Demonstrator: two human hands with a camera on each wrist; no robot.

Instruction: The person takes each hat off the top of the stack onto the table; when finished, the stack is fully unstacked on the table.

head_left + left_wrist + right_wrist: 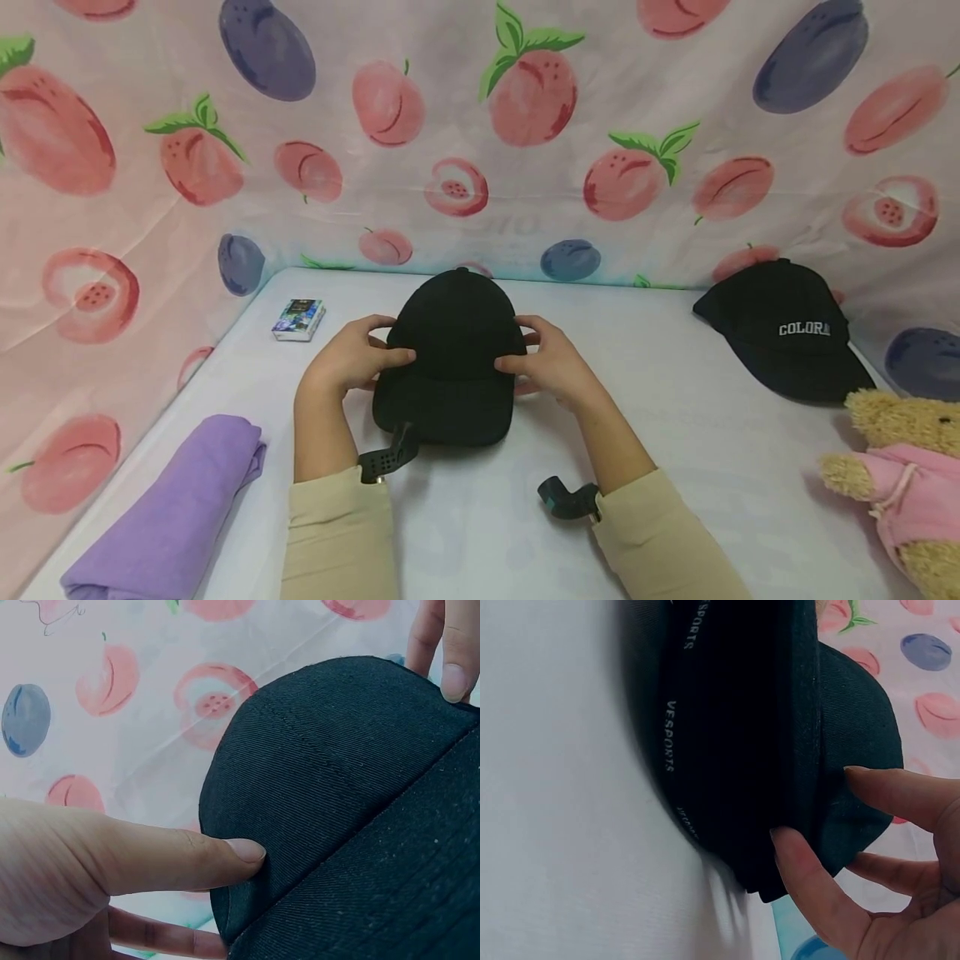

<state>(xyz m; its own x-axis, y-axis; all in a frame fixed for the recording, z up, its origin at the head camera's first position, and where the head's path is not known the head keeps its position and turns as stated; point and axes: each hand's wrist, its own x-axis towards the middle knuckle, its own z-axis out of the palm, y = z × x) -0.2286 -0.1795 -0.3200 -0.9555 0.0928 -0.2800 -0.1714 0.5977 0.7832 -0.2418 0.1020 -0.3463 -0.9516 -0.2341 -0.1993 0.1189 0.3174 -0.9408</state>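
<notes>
Holding the black cap above the central tabletop seems the current step: left grip pinches its nine-o'clock side, right grip its three-o'clock; the next move likely calls for paired motion.

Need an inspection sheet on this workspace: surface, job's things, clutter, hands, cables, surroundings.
Surface: white tabletop.
Job's things: plain black cap, brim on the near side, white lettering on its inner band; contact with the tabletop unclear.
Clutter: folded purple cloth, small box, second black cap with white lettering, teddy bear in pink.
Hands: left hand and right hand grip the plain cap's opposite sides.
Cables: nothing seen.
Surroundings: fruit-print backdrop behind.
</notes>
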